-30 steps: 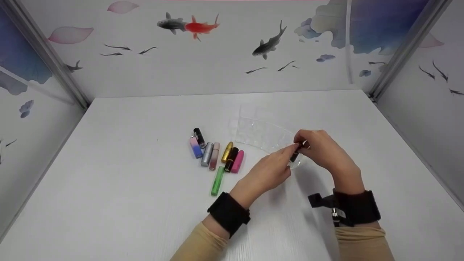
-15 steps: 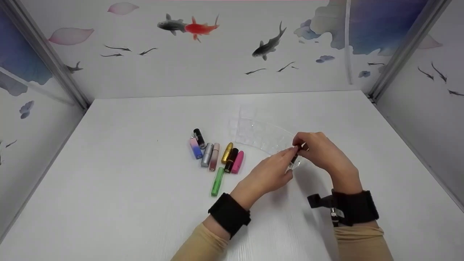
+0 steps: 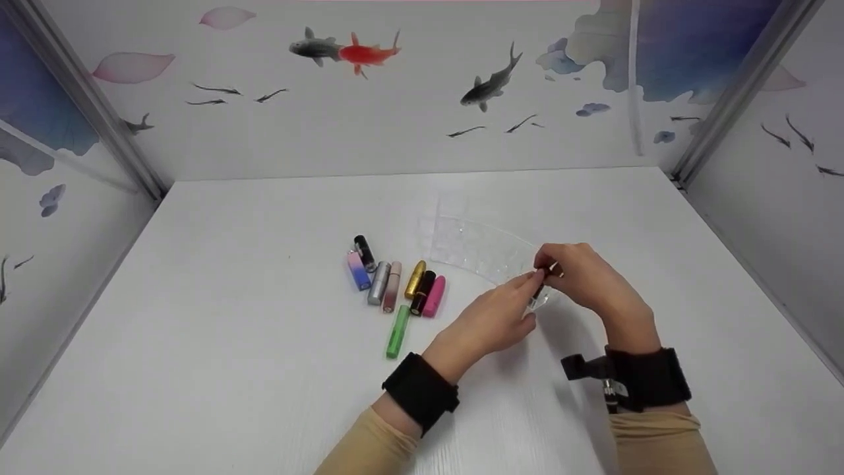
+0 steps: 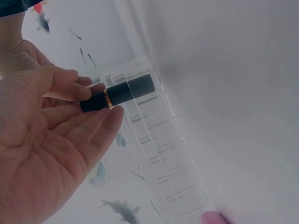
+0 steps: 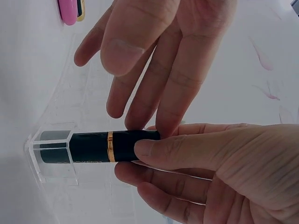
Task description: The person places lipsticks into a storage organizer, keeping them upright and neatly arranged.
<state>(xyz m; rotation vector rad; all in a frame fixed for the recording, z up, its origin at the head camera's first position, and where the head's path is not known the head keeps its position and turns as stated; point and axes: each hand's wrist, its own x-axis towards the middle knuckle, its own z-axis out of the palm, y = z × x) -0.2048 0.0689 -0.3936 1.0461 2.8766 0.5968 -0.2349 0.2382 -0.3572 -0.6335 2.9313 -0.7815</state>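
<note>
My right hand [image 3: 590, 280] pinches the cap end of a black lipstick [image 5: 91, 147] with a gold band. The lower end of that lipstick sits inside an end compartment of a clear plastic organizer [image 3: 484, 247], as both wrist views show. My left hand [image 3: 491, 316] reaches in from the left, its fingers extended and touching the lipstick near its cap. In the right wrist view the left thumb [image 5: 122, 51] stands apart from the lipstick. From the head view, the fingers hide most of the lipstick.
Left of the hands lie several lip products: a pink tube [image 3: 434, 296], a black one [image 3: 422, 293], a gold one [image 3: 415, 280], a mauve one [image 3: 391, 287], a silver one [image 3: 379, 283], a pink-blue one [image 3: 359, 270], a black one [image 3: 364, 253] and a green one [image 3: 397, 332].
The black lipstick shows less in the head view as the left fingers cover it. Both hands stay nearly in place, and the loose tubes have not moved.
</note>
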